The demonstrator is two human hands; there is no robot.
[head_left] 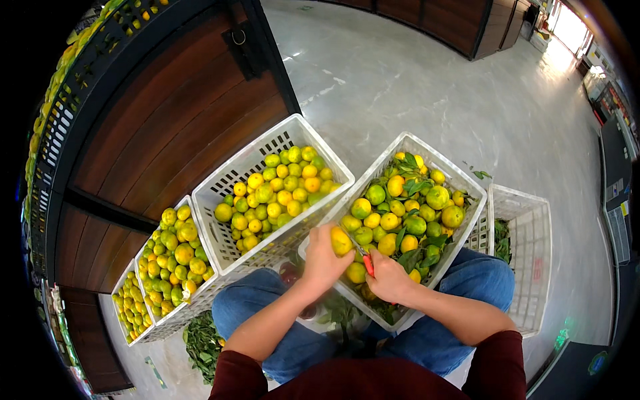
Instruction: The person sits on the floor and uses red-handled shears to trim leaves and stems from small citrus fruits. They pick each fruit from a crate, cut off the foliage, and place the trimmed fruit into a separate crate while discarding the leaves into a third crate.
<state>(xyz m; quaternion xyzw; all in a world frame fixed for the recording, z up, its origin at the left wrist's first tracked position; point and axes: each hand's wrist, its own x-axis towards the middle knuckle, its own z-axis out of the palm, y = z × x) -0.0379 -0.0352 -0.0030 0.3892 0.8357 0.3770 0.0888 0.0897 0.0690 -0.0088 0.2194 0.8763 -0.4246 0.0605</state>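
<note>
A display stand (180,113) of reddish-brown planks in a black metal frame (275,60) fills the left, with 1 metal ring (234,37) on its face and a slotted black rim (65,120). Glossy grey floor (400,73) stretches to 1 brown panelled unit (440,23) at the top and 1 bright doorway (571,30) at upper right. Green light (562,339) speckles the floor at lower right.

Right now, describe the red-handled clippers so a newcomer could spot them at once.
Find the white crate where green leaves lie among the citrus fruits. Over its near end, the right hand grips the red-handled clippers, beside the yellow fruit in the left hand. Their bright red stands out against the surrounding yellow and green.
</note>
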